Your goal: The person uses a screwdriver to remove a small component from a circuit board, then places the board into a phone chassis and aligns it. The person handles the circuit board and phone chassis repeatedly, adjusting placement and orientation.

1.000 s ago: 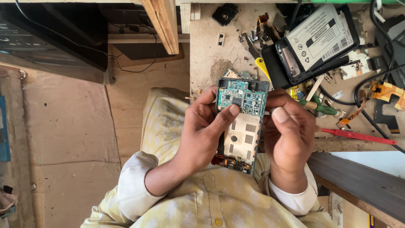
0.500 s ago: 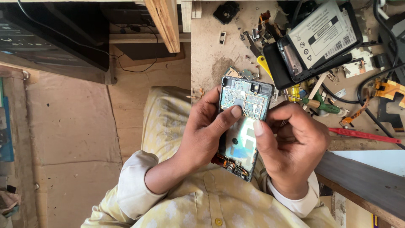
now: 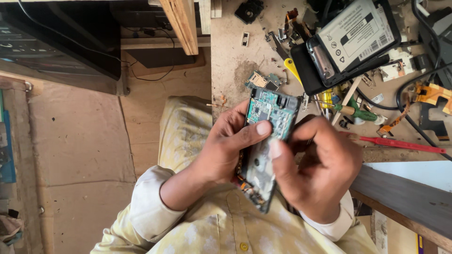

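An opened mobile phone (image 3: 263, 155) with its back off sits between both hands, its green circuit board (image 3: 273, 110) exposed at the top end. My left hand (image 3: 226, 146) grips the phone's left edge, thumb laid across the board. My right hand (image 3: 320, 169) holds the right edge, with the thumb pressing on the middle of the phone just below the board. The phone's lower end tilts toward my chest and shows loose orange flex parts.
The workbench (image 3: 235, 56) ahead carries a black phone with a battery (image 3: 353, 37), a green-handled screwdriver (image 3: 358, 113), a red-handled tool (image 3: 400, 143), a yellow pry tool (image 3: 292, 68), cables and several small parts. A wooden beam (image 3: 181, 26) crosses above.
The phone has tilted slightly, and my right thumb has slid from the board's right side down to the middle of the phone. Both hands keep their hold.
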